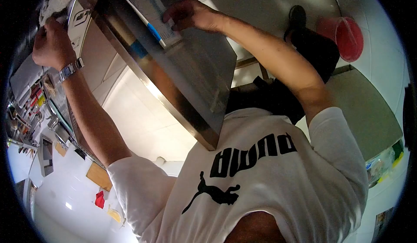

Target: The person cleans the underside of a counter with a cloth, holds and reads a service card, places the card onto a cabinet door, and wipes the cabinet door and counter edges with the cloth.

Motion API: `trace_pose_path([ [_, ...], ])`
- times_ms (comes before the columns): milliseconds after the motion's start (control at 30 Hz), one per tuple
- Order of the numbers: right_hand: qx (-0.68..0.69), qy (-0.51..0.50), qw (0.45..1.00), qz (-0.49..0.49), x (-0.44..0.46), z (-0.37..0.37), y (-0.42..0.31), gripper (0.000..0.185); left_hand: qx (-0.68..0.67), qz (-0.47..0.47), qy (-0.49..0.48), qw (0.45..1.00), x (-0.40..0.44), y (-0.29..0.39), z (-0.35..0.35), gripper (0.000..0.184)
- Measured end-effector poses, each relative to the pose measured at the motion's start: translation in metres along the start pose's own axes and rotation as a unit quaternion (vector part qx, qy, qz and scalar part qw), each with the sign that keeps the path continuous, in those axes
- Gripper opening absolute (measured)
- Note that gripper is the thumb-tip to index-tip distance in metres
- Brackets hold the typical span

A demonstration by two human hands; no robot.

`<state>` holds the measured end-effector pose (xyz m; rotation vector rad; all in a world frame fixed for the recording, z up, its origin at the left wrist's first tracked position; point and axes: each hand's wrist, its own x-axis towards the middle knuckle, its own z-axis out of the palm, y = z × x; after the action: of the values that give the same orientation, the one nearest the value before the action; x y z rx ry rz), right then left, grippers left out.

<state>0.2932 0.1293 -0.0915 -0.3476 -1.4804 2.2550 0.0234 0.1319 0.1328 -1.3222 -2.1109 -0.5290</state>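
Observation:
My left hand (53, 46), with a metal watch (70, 70) on its wrist, is closed at the upper left, beside a pale knitted cloth or glove (57, 3). What it holds, if anything, is hidden. Over the right edge of a printed paper (150, 4) is my right hand (186, 15), its fingers bent and slightly apart, with nothing visible between them. The paper lies on a dark metal-edged table (191, 76). Along the paper's left side lies a thin white and blue pen-like object (150, 27).
Utensils (32, 102) and a metal jug-like item (56, 125) stand on the left counter. A wooden board (99, 176) and red object (100, 199) are lower left. At right are a red bucket (349, 39), a grey-green seat or tabletop (362, 108) and plastic bags (380, 169).

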Motion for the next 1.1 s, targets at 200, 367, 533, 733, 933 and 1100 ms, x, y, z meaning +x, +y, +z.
trace_pose_path([
  [200,-0.068,0.018,0.997,0.026,-0.011,-0.004,0.006,0.018,-0.004,0.013,0.004,1.0,0.0,0.003,-0.002,0.036],
  [367,-0.036,-0.002,0.998,0.042,-0.014,-0.015,0.012,0.019,-0.02,0.021,-0.001,1.0,0.003,-0.006,0.001,0.035],
  [533,-0.094,-0.042,0.994,0.047,-0.012,-0.019,0.004,0.021,-0.018,0.051,0.021,0.998,0.001,0.0,-0.002,0.034],
  [733,-0.07,-0.044,0.995,0.064,-0.016,-0.022,0.015,0.014,0.01,0.124,0.042,0.991,-0.012,0.024,-0.02,0.033],
  [933,0.023,-0.064,0.996,0.055,-0.022,-0.019,0.024,0.008,0.034,0.423,-0.518,0.743,-0.067,0.134,-0.069,0.027],
  [1100,-0.005,-0.052,0.997,0.065,-0.021,-0.025,0.021,0.008,0.023,0.471,-0.541,0.696,-0.09,0.137,-0.026,0.028],
])
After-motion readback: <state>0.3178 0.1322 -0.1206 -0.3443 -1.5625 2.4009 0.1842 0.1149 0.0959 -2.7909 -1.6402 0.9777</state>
